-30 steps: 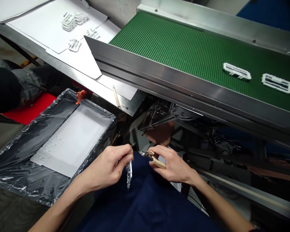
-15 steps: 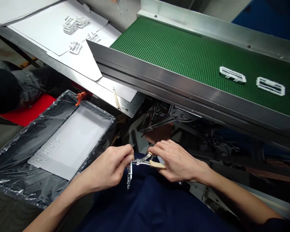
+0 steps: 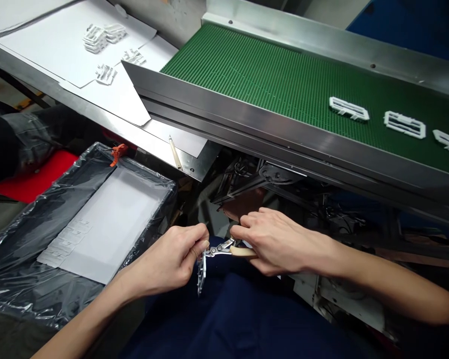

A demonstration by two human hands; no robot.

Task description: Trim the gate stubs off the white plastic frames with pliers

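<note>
My left hand (image 3: 185, 252) pinches a small white plastic frame part (image 3: 202, 274) by its top, so it hangs edge-on above my dark blue clothing. In my right hand (image 3: 267, 242) is a pair of nippers (image 3: 243, 251) with cream handles, the fingers closed round them. The metal jaws reach the upper edge of the white part, right beside my left fingertips. Whether the blades touch or bite into the plastic cannot be made out. My fingers hide the top of the part.
A green conveyor belt (image 3: 254, 70) with metal sides carries several white frames (image 3: 404, 124). On the table (image 3: 127, 134), stacked white parts (image 3: 95, 39) and a cream-handled tool (image 3: 175, 152) lie. A plastic-lined box (image 3: 134, 187) holds more parts at left, near another person's sleeve (image 3: 32, 130).
The nipper handles are squeezed closer together in my right hand. The frames on the belt appear slightly further left, as does the whole background. My left hand still grips the white part.
</note>
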